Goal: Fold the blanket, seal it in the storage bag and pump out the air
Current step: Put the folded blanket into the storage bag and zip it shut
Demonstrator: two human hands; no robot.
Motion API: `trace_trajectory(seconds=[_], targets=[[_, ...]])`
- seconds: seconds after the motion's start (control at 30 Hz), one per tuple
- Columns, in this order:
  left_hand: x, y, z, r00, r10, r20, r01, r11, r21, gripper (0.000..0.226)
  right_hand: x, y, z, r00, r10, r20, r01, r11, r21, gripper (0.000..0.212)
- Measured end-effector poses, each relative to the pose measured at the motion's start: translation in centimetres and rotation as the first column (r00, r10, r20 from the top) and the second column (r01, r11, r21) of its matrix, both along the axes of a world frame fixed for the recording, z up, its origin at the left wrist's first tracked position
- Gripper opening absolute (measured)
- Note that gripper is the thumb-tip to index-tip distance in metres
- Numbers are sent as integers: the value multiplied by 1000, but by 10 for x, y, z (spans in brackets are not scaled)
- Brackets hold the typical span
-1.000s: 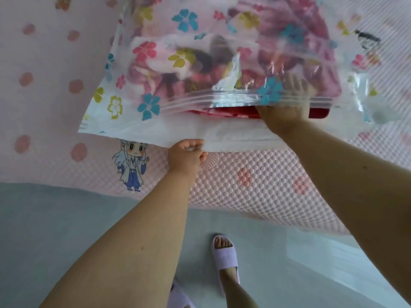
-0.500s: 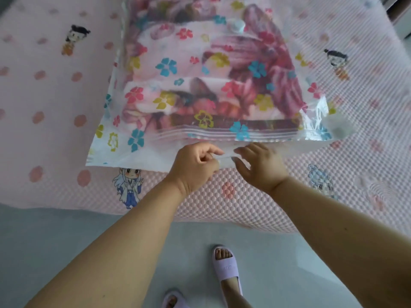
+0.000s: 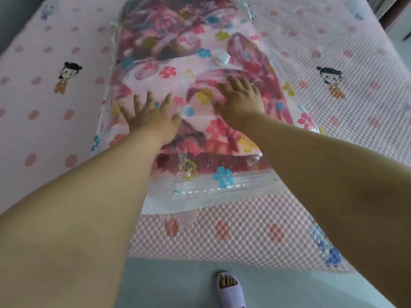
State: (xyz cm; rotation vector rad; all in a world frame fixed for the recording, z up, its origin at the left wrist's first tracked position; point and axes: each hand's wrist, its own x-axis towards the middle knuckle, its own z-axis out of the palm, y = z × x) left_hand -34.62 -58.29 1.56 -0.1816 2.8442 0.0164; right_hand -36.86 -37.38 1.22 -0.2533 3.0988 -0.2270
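A clear storage bag [image 3: 224,183] printed with coloured flowers lies flat on the bed, its zip strip toward me. Inside it sits the folded pink and dark-red floral blanket [image 3: 178,52]. A white round valve [image 3: 220,58] sits on top of the bag, beyond my hands. My left hand [image 3: 149,114] lies flat on the bag, fingers spread, left of centre. My right hand [image 3: 240,97] lies flat on the bag too, fingers spread, just below the valve. Neither hand holds anything.
The bed has a pink dimpled cover [image 3: 222,232] with dots and cartoon figures [image 3: 66,76]. Its near edge drops to a grey floor [image 3: 169,283], where my foot in a lilac slipper [image 3: 230,290] stands. Furniture shows at the far right [image 3: 398,16].
Both hands left the bag's zip edge and moved forward onto the top of the bag, palms down. The bag now lies flat on the bed, and my view has shifted forward over it.
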Motion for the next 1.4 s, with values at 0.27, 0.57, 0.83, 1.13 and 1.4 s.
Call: trace_trajectory(seconds=[0.27,0.57,0.83,1.13,1.4], targets=[[28,-24,-69,990,-15,142,23,998,-61,68,13,-14,-80,972,35,234,-64,991,120,72],[-8,4,-45,996,-45,-81,41,998,-49,65,-13,2,-48,1000,7,23,-9,997,80,65],[5,-20,-98,994,-93,-63,88,994,-71,73,10,-9,-94,989,-43,139,23,990,141,75],[3,-21,-120,989,-95,-110,87,993,-78,74,9,-18,-110,991,-63,120,40,982,187,76],[4,-20,-108,993,-95,-66,89,992,-86,72,23,-19,-101,982,-96,160,78,990,116,71]])
